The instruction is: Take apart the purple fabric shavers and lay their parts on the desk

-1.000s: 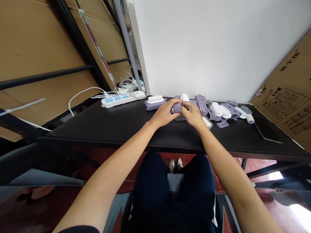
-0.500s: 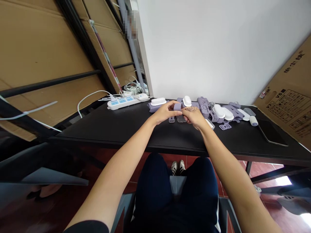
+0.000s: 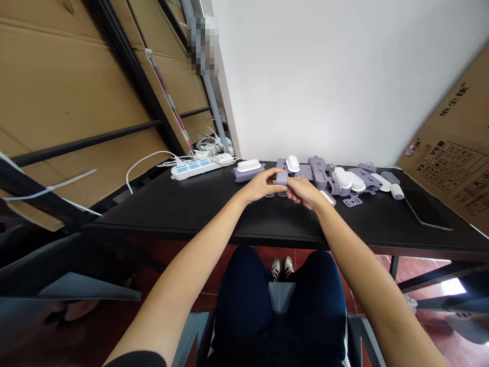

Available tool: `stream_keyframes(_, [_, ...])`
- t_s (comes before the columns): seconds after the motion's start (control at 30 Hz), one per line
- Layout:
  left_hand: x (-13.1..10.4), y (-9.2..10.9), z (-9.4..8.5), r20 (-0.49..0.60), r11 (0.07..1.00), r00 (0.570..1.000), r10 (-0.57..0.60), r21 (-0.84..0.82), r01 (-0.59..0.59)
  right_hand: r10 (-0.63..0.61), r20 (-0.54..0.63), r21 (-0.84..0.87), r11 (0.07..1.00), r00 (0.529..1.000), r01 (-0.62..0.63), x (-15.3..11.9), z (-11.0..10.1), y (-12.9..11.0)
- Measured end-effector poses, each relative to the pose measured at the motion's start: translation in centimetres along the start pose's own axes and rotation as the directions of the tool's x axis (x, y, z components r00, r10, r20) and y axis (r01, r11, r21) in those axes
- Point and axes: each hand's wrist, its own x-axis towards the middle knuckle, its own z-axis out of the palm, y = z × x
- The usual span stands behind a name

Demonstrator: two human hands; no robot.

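Note:
Over the table's middle, my left hand [image 3: 261,186] curls its fingers and thumb around a small purple plastic piece [image 3: 281,178] with a rounded face. My right hand [image 3: 303,190] meets the right end of this piece with bent, closed fingers; what lies inside them is hidden. Just behind is a flat purple panel [image 3: 304,172] with a white oval part [image 3: 293,163] on it. A thin coiled wire shows by my right hand. To the left lies a purple perforated case [image 3: 248,174] topped by a white oval piece [image 3: 248,165].
Purple and white parts [image 3: 344,178] crowd the table's right rear. A flat purple bracket [image 3: 352,202], a white cylinder [image 3: 397,191] and a dark tablet [image 3: 424,208] lie right. A white power strip [image 3: 202,167] with cables sits left. A cardboard box [image 3: 454,148] leans at the right.
The view has shifted slightly. Both hands stay together around the small purple piece, which has turned a little and sits lower in view.

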Motion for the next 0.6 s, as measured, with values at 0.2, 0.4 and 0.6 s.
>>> stream_keyframes(0.2, [-0.4,-0.3,0.6,-0.040,0.973,0.987,0.157,0.176,-0.148,-0.031,0.078,0.178,0.984,0.996,0.016,0.2,-0.2,0.4])
stream_keyframes(0.4, [-0.3,-0.2,1.2,-0.068,0.975,0.986,0.155,0.174,-0.141,-0.171,-0.003,0.214,0.962,0.985,0.168,0.6,0.0,0.6])
stream_keyframes(0.6, [0.4,-0.3,0.8,-0.086,0.991,0.990,0.111,0.088,-0.103,-0.182,0.023,0.245,0.954,0.983,0.171,0.6,-0.1,0.3])
